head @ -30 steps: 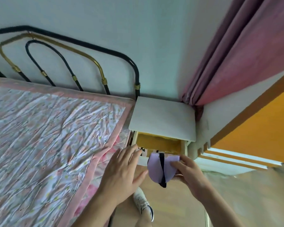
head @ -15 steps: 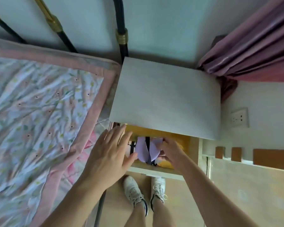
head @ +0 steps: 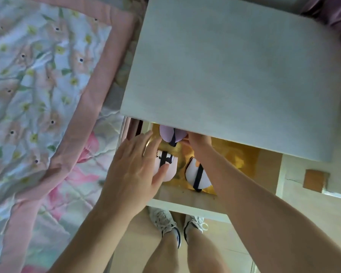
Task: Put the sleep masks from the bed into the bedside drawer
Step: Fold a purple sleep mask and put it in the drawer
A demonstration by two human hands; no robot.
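Observation:
The bedside drawer (head: pixel 185 208) stands pulled out under the white nightstand top (head: pixel 234 75), lined with gold paper. My right hand (head: pixel 197 139) reaches deep inside and grips a folded lilac sleep mask (head: pixel 166 133) with a black strap, partly hidden under the top. A pale pink mask (head: pixel 170 166) and a white mask with an orange patch (head: pixel 193 176) lie on the lining. My left hand (head: pixel 134 172) hovers spread over the drawer's left side, its fingertips over the pink mask.
The bed with a floral quilt and pink border (head: pixel 47 95) lies to the left, right against the nightstand. My legs and white sneakers (head: pixel 177 225) stand before the drawer front. A pink curtain (head: pixel 335 16) hangs at the top right.
My head has leaned closer over the nightstand. My right hand has carried the lilac mask from in front of the drawer to deep inside it. The left hand stays at the drawer's left side.

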